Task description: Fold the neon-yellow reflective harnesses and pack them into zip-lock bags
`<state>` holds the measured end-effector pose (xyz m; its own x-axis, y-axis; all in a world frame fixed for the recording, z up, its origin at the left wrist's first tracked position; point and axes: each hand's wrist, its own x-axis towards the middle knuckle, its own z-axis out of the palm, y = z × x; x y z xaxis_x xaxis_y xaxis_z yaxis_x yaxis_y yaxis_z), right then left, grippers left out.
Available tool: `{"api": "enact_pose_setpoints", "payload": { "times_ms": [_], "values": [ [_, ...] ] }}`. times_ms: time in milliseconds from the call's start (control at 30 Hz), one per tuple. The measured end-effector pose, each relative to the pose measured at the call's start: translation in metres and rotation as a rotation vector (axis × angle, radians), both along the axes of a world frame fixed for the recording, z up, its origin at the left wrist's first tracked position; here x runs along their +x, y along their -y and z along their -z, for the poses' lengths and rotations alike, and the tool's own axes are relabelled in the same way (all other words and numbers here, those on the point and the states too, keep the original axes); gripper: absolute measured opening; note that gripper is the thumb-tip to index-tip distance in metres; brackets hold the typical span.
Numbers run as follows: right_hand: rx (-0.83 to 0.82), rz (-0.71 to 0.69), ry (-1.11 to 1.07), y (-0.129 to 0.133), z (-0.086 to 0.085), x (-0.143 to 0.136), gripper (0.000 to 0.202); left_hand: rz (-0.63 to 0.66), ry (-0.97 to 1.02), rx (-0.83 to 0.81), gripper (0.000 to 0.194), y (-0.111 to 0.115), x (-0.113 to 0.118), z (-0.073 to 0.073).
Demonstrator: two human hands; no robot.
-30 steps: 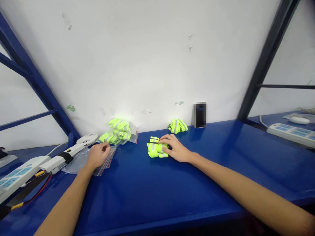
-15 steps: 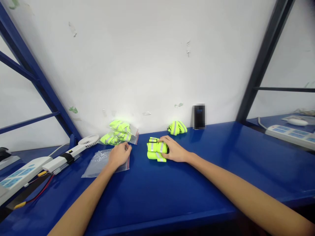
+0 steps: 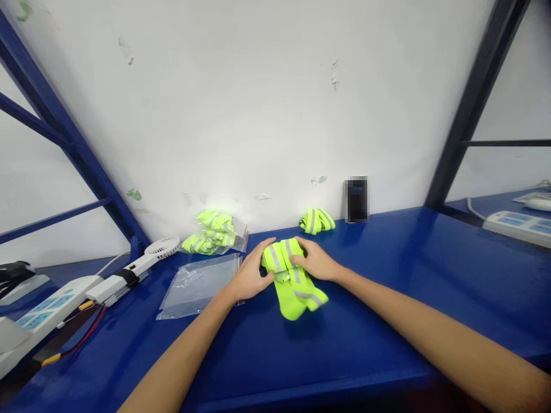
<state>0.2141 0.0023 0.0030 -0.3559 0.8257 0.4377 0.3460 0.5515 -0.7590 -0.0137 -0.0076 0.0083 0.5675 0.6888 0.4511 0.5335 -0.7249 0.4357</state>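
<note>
"Well, which thing was the largest there?"

"The blue table (image 3: 275,355), which was spread under everything. On its left part lay the clear plastic bags (image 3: 198,287), flat, and farther back stood a pile of packed bundles (image 3: 215,232) against the wall (image 3: 267,115)."

"And the work itself, where was it?"

"The yellow-green strap bundle (image 3: 297,281) was in the middle, between the two hands, to the right of the bags. Its far part was rolled, but its loose ends (image 3: 290,304) spread toward the near side. Whether the roll touched the table, I could not tell."

"What could go wrong from there?"

"In my judgement, the roll could open again, because those ends were not held by anything. The layers could also slide sideways, if the hands pressed unequally."

"How open were the hands, then?"

"Both were half closed, grasping the bundle. The left hand (image 3: 250,274) was curved around its left side, with the thumb low at the near side and the fingers toward the far edge. The right hand (image 3: 316,258) gripped the right side."

"And the smallest detail?"

"The right thumb (image 3: 298,261), which was laid upon the front of the fabric."
</note>
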Motion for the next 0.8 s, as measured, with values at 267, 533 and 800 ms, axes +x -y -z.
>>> {"api": "enact_pose_setpoints", "payload": {
  "times_ms": [267,533,800],
  "values": [
    [-0.484,0.020,-0.461,0.002,-0.003,-0.006,0.048,-0.099,-0.176,0.379,0.058,-0.001,-0.005,0.009],
    [-0.378,-0.216,-0.190,0.015,-0.009,-0.005,0.054,-0.063,0.045,0.199,0.037,0.007,-0.007,-0.001],
    [0.242,-0.090,0.138,0.024,-0.013,-0.002,0.082,-0.128,0.747,-0.519,0.049,0.004,-0.006,-0.004]
  ]
}}
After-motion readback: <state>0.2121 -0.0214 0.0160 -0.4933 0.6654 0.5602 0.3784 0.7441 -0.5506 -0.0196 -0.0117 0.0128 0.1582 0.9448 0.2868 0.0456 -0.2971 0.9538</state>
